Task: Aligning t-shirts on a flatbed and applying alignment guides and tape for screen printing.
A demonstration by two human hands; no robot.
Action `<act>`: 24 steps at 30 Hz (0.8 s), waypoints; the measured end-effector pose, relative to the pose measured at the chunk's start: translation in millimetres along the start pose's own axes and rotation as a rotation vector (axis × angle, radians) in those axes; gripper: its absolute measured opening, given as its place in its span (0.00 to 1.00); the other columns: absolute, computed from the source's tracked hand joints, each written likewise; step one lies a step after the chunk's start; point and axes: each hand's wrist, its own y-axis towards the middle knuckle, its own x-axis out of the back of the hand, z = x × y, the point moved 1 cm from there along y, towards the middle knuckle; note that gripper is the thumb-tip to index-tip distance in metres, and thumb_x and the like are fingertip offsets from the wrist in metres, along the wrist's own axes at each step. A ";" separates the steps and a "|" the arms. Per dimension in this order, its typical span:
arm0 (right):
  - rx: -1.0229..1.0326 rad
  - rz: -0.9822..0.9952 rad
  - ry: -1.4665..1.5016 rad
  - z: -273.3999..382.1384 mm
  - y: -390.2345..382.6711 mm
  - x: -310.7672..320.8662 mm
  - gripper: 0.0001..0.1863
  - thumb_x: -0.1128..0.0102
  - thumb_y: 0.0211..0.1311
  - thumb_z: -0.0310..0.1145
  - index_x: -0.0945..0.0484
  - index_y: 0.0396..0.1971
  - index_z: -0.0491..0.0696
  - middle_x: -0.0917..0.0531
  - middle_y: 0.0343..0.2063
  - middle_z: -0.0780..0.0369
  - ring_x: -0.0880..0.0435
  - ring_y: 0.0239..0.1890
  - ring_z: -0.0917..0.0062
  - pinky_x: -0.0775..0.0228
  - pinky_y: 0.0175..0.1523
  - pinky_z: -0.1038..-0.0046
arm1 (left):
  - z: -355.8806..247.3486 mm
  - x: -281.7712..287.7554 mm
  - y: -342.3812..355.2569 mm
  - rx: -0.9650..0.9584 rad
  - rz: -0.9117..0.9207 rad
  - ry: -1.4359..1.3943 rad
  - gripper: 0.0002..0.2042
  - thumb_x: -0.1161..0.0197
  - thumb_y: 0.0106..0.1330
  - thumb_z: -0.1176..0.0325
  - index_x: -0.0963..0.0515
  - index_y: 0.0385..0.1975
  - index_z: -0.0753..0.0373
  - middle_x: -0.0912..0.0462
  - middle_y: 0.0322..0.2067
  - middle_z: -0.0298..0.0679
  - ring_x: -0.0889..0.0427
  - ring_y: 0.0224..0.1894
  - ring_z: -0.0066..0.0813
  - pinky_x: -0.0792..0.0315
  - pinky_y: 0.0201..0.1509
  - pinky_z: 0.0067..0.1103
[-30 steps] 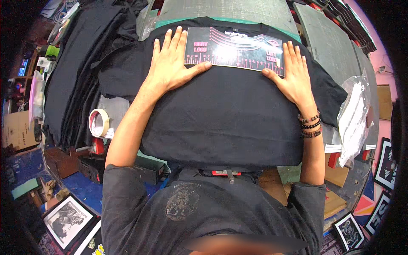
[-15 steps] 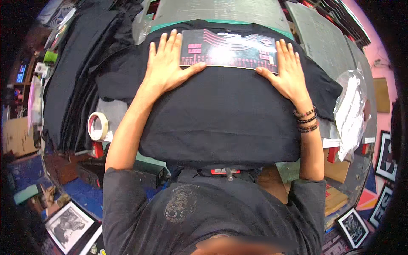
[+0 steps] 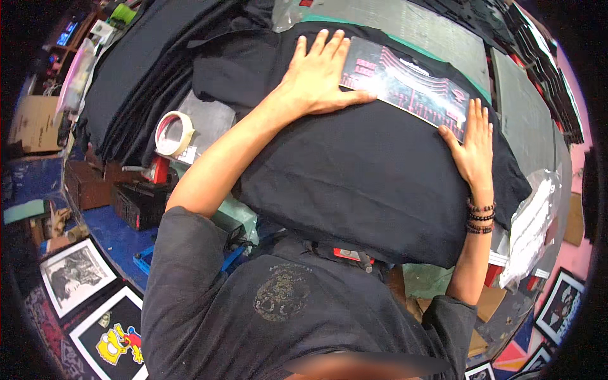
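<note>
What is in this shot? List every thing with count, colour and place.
black T-shirt: one, black, spread flat over the platen in the middle
transfer sheet: one, dark with red and pale print, on the shirt's upper part
tape roll: one, whitish, left of the shirt
stacked black garments: one pile, black, upper left
clear plastic bag: one, clear, right edge
framed pictures: at least two, black-framed, lower left floor
beaded bracelets: several, dark, right wrist
left hand: flat on the sheet's left end
right hand: flat at the sheet's right end

Black shirt [image 3: 373, 183] spread flat, printed transfer sheet [image 3: 405, 85] (glossy) atop
</note>
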 end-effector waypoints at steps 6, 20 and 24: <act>0.007 0.009 0.011 -1.1 -0.1 0.2 0.56 0.44 0.67 0.71 0.46 0.79 0.42 0.44 0.79 0.49 0.50 0.83 0.56 0.60 0.83 0.52 | 0.5 -3.7 -0.8 -0.008 -0.040 -0.008 0.62 0.55 0.60 0.15 0.46 0.79 0.70 0.48 0.80 0.53 0.52 0.83 0.52 0.58 0.83 0.52; -0.040 0.033 0.007 4.4 2.6 4.5 0.66 0.54 0.60 0.83 0.45 0.77 0.36 0.43 0.79 0.46 0.49 0.82 0.52 0.58 0.83 0.51 | 1.0 3.2 3.1 -0.030 0.031 0.010 0.59 0.47 0.63 0.21 0.48 0.79 0.71 0.50 0.81 0.52 0.55 0.84 0.48 0.60 0.83 0.50; -0.075 0.012 0.056 6.6 0.5 4.1 0.67 0.53 0.57 0.85 0.44 0.77 0.38 0.43 0.79 0.47 0.49 0.82 0.53 0.59 0.84 0.53 | 0.7 5.4 3.0 -0.030 0.056 0.024 0.56 0.45 0.66 0.26 0.47 0.78 0.71 0.49 0.81 0.52 0.54 0.83 0.49 0.60 0.83 0.51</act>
